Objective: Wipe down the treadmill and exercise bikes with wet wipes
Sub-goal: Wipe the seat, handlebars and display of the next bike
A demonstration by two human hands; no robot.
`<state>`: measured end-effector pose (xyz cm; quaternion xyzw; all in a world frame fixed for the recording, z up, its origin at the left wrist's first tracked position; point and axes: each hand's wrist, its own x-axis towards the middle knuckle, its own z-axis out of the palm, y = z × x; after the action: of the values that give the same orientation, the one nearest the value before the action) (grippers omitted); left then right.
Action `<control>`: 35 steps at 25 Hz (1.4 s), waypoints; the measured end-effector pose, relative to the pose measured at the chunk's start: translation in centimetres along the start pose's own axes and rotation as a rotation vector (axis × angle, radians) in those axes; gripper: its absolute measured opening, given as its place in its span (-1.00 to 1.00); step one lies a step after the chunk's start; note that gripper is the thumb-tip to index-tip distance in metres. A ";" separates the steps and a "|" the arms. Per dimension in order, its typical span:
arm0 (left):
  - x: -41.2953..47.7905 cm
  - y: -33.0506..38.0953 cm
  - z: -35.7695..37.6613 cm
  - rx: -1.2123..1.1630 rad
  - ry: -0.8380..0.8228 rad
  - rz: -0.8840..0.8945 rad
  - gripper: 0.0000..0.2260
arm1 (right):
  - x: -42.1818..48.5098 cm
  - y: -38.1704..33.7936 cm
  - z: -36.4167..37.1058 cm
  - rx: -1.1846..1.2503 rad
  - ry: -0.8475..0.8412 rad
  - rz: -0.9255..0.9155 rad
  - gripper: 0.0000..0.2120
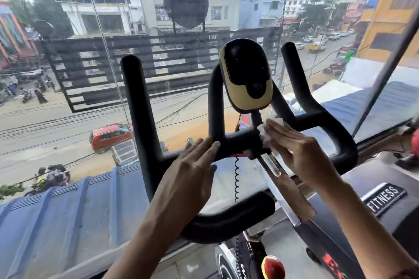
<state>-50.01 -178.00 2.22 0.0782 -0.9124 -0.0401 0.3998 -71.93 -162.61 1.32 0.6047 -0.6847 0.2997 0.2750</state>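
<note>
An exercise bike's black padded handlebar [145,120] fills the middle of the view, with a black and tan console [246,77] mounted above its crossbar. My right hand [299,152] presses a white wet wipe [265,133] against the crossbar just below the console stem, fingers straight over it. My left hand [192,172] rests flat on the crossbar to the left of the stem, fingers straight and together. A coiled black cable [237,179] hangs below the crossbar.
A glass window stands right behind the handlebar, with a street and buildings beyond. The metal handlebar post [283,190] slopes down to the bike frame. A red knob [272,268] sits low on the frame. A dark machine labelled FITNESS [385,199] lies to the right.
</note>
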 end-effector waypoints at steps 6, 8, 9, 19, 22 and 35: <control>3.4 2.5 3.3 0.239 -0.133 0.246 -0.47 | 1.9 1.8 -0.5 0.059 -0.180 -0.367 -0.64; 5.2 4.1 4.1 0.285 -0.158 0.268 -0.41 | 2.1 3.9 -1.4 0.078 -0.171 -0.403 -0.70; 6.1 4.8 4.6 0.288 -0.156 0.275 -0.41 | 2.1 5.0 -1.7 0.093 -0.175 -0.418 -0.70; 10.8 6.7 10.3 0.320 -0.180 0.277 -0.63 | 0.2 10.6 -2.7 0.188 -0.130 -0.264 -0.69; 10.7 6.7 10.4 0.329 -0.187 0.272 -0.60 | -0.2 13.0 -2.7 0.274 -0.189 -0.306 -0.63; 12.4 7.3 11.7 0.437 -0.227 0.434 -0.56 | -0.4 16.7 -3.7 0.304 -0.154 -0.087 -0.61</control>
<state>-67.66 -172.81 4.28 -0.0393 -0.9335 0.2343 0.2684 -88.42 -158.12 2.25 0.6897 -0.6235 0.3405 0.1398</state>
